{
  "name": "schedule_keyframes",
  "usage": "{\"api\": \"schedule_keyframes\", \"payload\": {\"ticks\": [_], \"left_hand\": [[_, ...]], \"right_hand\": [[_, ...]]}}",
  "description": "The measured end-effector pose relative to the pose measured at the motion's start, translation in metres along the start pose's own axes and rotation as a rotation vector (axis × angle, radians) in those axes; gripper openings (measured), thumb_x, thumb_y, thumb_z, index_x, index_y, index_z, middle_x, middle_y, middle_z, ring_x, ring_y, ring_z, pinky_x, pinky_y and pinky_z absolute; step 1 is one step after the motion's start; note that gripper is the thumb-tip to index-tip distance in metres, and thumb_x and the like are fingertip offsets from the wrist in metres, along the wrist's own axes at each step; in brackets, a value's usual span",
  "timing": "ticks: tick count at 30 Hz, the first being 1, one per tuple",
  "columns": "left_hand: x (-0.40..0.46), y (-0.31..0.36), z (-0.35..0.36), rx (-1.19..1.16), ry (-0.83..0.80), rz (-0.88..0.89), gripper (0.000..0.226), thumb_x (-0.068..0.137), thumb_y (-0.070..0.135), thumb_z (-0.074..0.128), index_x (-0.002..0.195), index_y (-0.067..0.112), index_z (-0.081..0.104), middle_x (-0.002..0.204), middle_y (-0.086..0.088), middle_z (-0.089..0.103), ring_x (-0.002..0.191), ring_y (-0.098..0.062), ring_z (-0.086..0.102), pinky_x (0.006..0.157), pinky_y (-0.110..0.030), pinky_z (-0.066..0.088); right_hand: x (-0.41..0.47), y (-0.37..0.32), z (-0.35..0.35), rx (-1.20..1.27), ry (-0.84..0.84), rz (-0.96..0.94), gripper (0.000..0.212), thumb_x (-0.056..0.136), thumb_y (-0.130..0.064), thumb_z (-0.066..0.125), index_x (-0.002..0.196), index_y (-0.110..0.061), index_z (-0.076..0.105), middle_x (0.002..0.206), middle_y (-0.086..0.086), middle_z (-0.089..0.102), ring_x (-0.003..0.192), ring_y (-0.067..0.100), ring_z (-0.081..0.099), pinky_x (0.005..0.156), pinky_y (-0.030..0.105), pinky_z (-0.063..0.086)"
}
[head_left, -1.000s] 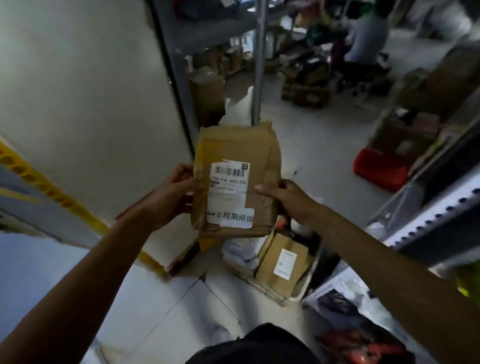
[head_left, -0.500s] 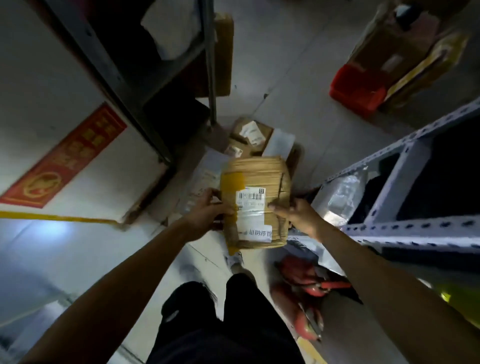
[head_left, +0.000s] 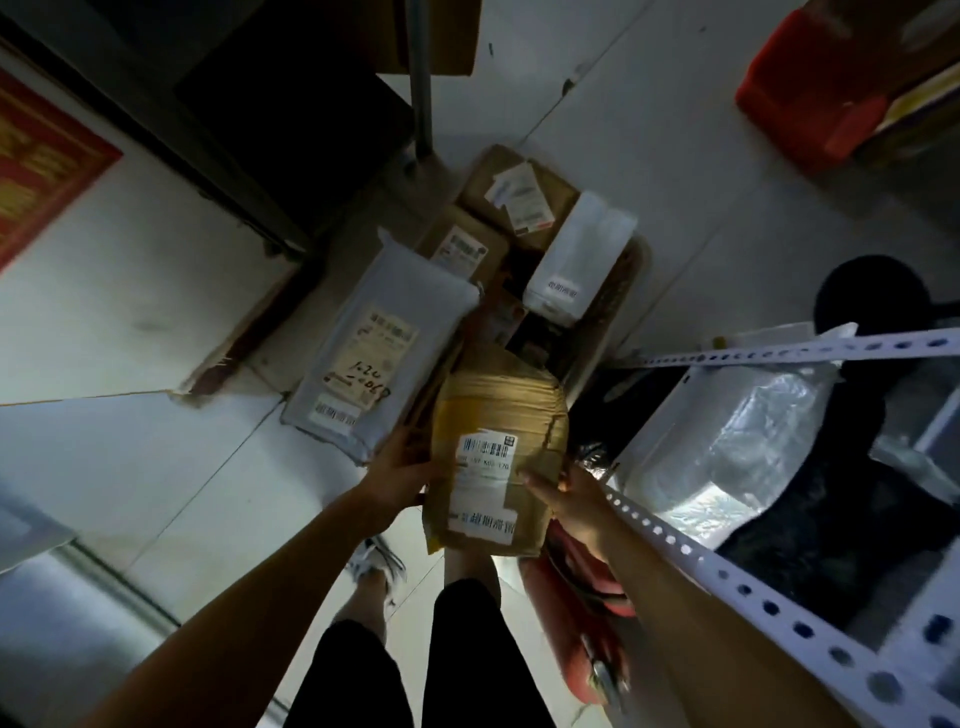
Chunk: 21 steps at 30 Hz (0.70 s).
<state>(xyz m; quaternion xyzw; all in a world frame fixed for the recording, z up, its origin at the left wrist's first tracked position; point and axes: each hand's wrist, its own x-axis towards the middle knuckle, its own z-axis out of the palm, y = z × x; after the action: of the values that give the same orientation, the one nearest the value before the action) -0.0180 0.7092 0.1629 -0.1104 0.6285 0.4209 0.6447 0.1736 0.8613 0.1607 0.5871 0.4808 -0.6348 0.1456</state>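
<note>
Brown parcel, long axis away from the body, label upward

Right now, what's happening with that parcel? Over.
Left hand and right hand both grip brown parcel. Label faces up. Grey mailer and boxes lie on floor below.
</note>
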Motion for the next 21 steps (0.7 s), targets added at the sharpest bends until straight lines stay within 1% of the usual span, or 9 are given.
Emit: {"api": "schedule_keyframes", "payload": {"ticks": [3,6,8,11,13,16,17,19,21], "left_hand": [[0.02,-0.002,0.004,0.013,0.008,0.02,0.094,0.047,0.036,0.084,0.129,0.008,0.047,0.121,-0.015,0.067,0.11,-0.035,0.067,0.087,-0.059,0.059],[0.036,0.001,0.005,0.039,0.001,0.045,0.095,0.046,0.038,0.082,0.128,0.007,0.048,0.12,-0.016,0.067,0.111,-0.034,0.067,0.088,-0.054,0.059],[0.047,0.005,0.007,0.063,-0.004,0.059,0.093,0.047,0.038,0.082,0.129,0.008,0.048,0.12,-0.013,0.068,0.112,-0.031,0.067,0.087,-0.048,0.059],[0.062,0.017,0.013,0.128,-0.009,0.08,0.069,0.067,0.025,0.082,0.127,0.011,0.051,0.12,-0.01,0.068,0.114,-0.032,0.066,0.087,-0.045,0.057],[0.075,0.027,0.017,0.182,0.006,0.112,0.055,0.076,0.021,0.076,0.127,0.012,0.056,0.118,-0.009,0.071,0.113,-0.032,0.067,0.087,-0.047,0.058],[0.091,0.044,0.027,0.269,0.004,0.166,0.031,0.089,0.015,0.07,0.118,0.019,0.062,0.108,-0.008,0.074,0.104,-0.032,0.07,0.086,-0.051,0.06],[0.097,0.049,0.03,0.29,0.013,0.18,0.025,0.094,0.013,0.067,0.117,0.022,0.062,0.106,-0.005,0.074,0.102,-0.029,0.071,0.086,-0.048,0.061],[0.106,0.06,0.039,0.316,0.01,0.216,0.021,0.099,0.016,0.063,0.117,0.026,0.059,0.103,0.004,0.072,0.094,-0.01,0.073,0.076,-0.028,0.061],[0.115,0.073,0.05,0.345,0.012,0.256,0.02,0.1,0.017,0.061,0.118,0.026,0.056,0.096,0.01,0.068,0.071,0.012,0.067,0.059,-0.009,0.052]], "right_hand": [[0.019,0.014,0.001,0.072,0.054,0.03,0.028,0.086,-0.021,0.079,0.113,-0.014,0.072,0.109,0.001,0.076,0.102,0.017,0.071,0.077,0.02,0.057],[0.03,0.015,0.006,0.127,0.071,0.061,0.035,0.084,-0.025,0.081,0.116,-0.016,0.071,0.111,0.001,0.076,0.102,0.016,0.072,0.093,0.033,0.057],[0.039,0.014,0.005,0.17,0.094,0.076,0.038,0.083,-0.025,0.082,0.117,-0.015,0.07,0.111,0.003,0.076,0.101,0.018,0.073,0.096,0.039,0.056],[0.05,0.012,0.002,0.183,0.162,0.067,0.034,0.081,-0.031,0.084,0.111,-0.021,0.072,0.105,0.002,0.078,0.097,0.021,0.074,0.094,0.044,0.058],[0.056,0.009,0.0,0.182,0.196,0.044,0.038,0.079,-0.036,0.085,0.112,-0.022,0.072,0.101,-0.001,0.078,0.095,0.021,0.074,0.093,0.047,0.058],[0.067,0.002,-0.005,0.225,0.249,0.003,0.036,0.083,-0.03,0.082,0.114,-0.018,0.071,0.096,-0.003,0.077,0.092,0.018,0.074,0.089,0.041,0.059],[0.071,-0.001,-0.007,0.234,0.263,-0.006,0.033,0.084,-0.03,0.081,0.113,-0.018,0.072,0.095,-0.005,0.077,0.093,0.018,0.073,0.086,0.038,0.06],[0.08,-0.009,-0.012,0.263,0.275,-0.022,0.034,0.083,-0.033,0.082,0.113,-0.02,0.073,0.095,-0.006,0.078,0.094,0.016,0.074,0.084,0.033,0.06],[0.092,-0.013,-0.019,0.319,0.273,-0.033,0.049,0.073,-0.044,0.086,0.115,-0.021,0.073,0.101,-0.003,0.078,0.099,0.019,0.074,0.091,0.042,0.059]]}}
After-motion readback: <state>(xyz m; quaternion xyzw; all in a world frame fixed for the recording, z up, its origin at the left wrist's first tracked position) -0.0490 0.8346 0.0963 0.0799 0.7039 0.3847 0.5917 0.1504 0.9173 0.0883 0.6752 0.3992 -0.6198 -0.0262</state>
